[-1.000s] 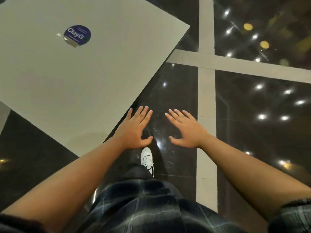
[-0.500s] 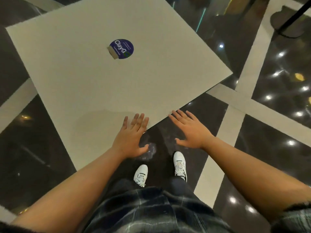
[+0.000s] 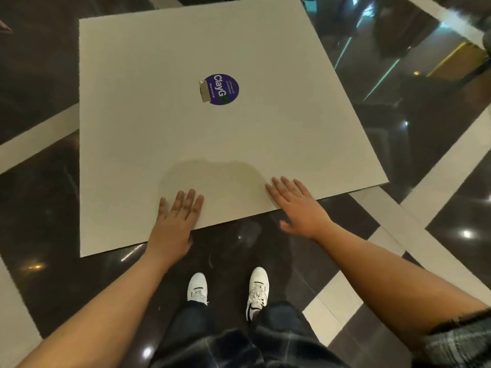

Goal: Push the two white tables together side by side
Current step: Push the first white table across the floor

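The white table (image 3: 164,134) is filling the upper middle of the view, its square top sitting turned at an angle over the dark glossy floor (image 3: 47,208), with its near edge running just ahead of the person's feet. Only this one table is showing in view. Starting at the left, the left hand (image 3: 175,221) is lying flat, palm down, over that near edge, fingers spread and stretched forward onto the top, gripping nothing; whether the palm is pressing down cannot be told. Up past it, near the centre of the table, a round purple sticker (image 3: 222,89) reading "ClayG" is lying with a scrap of silver tape (image 3: 205,91) stuck at its left rim. Moving right, the right hand (image 3: 300,205) is reaching across the same edge, fingers splayed wide over the surface and thumb hanging out below the edge, likewise closed on nothing. Below, a pair of white shoes (image 3: 198,289) is standing on the floor between the two forearms.
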Tool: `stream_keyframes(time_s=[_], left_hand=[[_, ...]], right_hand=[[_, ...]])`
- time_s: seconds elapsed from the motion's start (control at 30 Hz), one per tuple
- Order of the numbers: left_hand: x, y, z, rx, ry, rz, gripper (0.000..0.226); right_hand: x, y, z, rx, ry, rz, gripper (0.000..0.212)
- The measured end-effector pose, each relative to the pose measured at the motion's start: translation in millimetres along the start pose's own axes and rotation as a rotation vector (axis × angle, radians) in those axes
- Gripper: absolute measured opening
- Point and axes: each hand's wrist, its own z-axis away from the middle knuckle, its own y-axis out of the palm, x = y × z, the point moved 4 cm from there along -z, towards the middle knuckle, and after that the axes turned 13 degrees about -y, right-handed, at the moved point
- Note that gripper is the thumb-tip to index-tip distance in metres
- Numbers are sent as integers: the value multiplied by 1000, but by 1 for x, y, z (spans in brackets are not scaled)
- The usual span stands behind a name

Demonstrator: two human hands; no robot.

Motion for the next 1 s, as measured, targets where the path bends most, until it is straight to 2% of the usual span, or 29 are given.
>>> stream_keyframes(time_s=[0.17, 0.3, 0.47, 0.57, 0.77, 0.9, 1.0], left_hand=[[18, 10, -5, 35, -109, -85, 113], [35, 18, -6, 24, -121, -64, 123], [52, 24, -1, 1, -96, -25, 125], [53, 23, 0, -43, -63, -3, 121], [56, 29, -2, -153, -9, 28, 115], [61, 34, -4, -204, 40, -13, 96], [64, 39, -5, -211, 57, -34, 92]], right_hand=[[-6, 2, -15, 2, -20, 13, 105], [-6, 5, -21, -15, -5, 43, 107], [-6, 10, -25, -56, 29, 48, 93], [-6, 11, -29, -82, 39, 52, 86], [-6, 19, -33, -151, 32, 53, 94], [-8, 22, -35, -168, 22, 38, 88], [-8, 22, -36, -163, 35, 52, 86]])
